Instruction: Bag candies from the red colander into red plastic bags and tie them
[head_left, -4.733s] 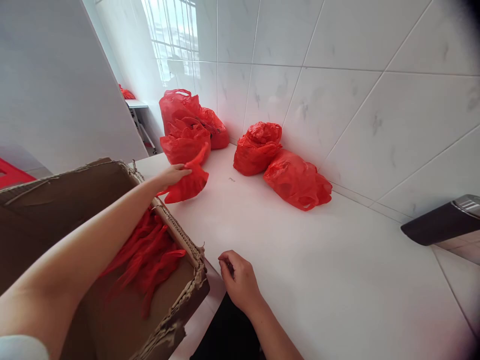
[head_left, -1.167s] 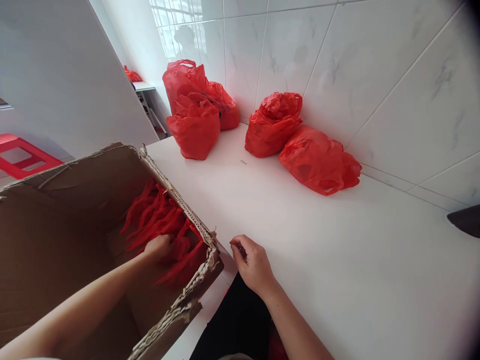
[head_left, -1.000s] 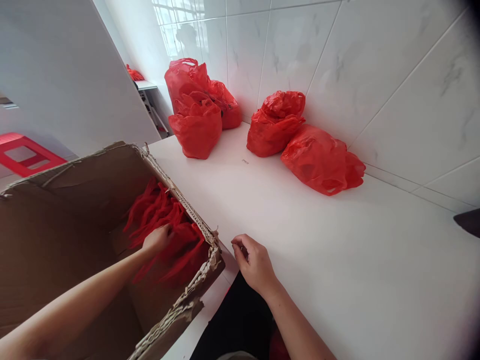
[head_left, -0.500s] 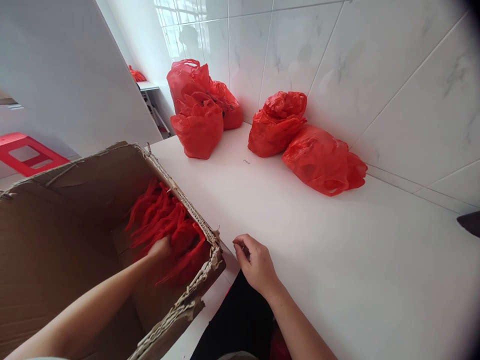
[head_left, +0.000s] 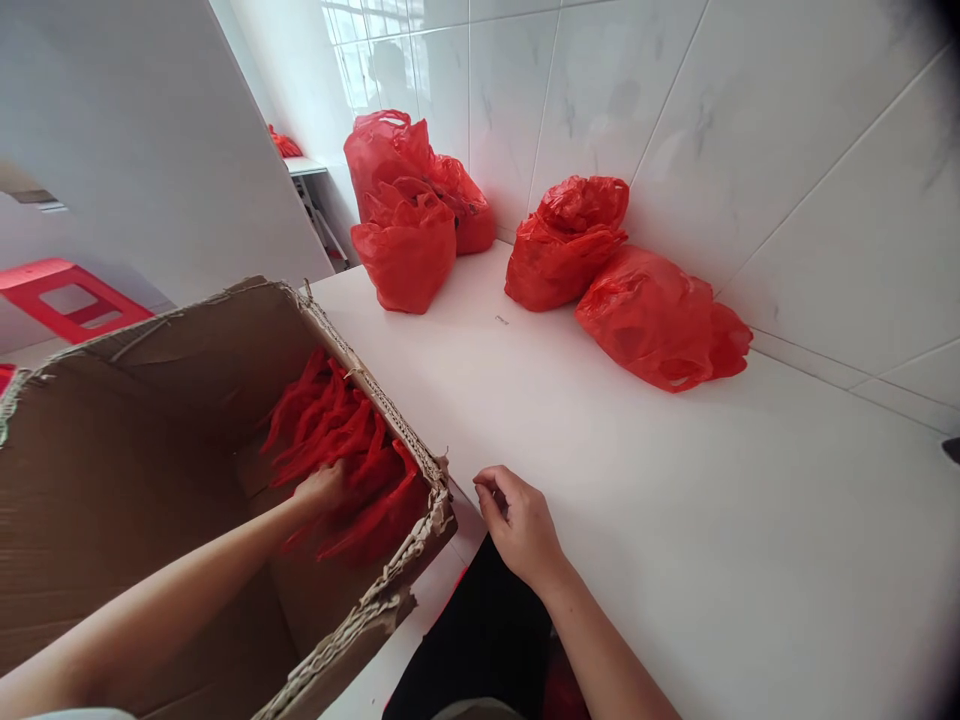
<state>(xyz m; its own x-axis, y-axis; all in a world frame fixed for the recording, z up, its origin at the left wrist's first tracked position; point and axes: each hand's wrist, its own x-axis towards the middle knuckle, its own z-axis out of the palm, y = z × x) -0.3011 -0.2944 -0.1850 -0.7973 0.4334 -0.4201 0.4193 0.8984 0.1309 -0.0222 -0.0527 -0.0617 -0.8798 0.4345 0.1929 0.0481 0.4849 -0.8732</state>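
Observation:
Deep inside a cardboard box (head_left: pixel 150 440) on the left, my left hand (head_left: pixel 322 490) is among several limp red cloth-like pieces (head_left: pixel 337 420) piled along the box's right side. Its fingers are partly hidden in the red material and look closed on it. My right hand (head_left: pixel 517 520) hovers at the near edge of the white table (head_left: pixel 637 500), just right of the box corner. Its fingers are curled, thumb near the index finger, and nothing shows between them.
Full red plastic bags stand at the table's back: a group (head_left: pixel 405 250) at the left, one (head_left: pixel 562 250) in the middle and another (head_left: pixel 652 320) right of it. Behind is a tiled wall (head_left: pixel 750 150). A red stool (head_left: pixel 75 300) stands beyond the box.
The whole view has shifted slightly, so the bags and box appear a little further right. Both hands keep nearly the same places and shapes.

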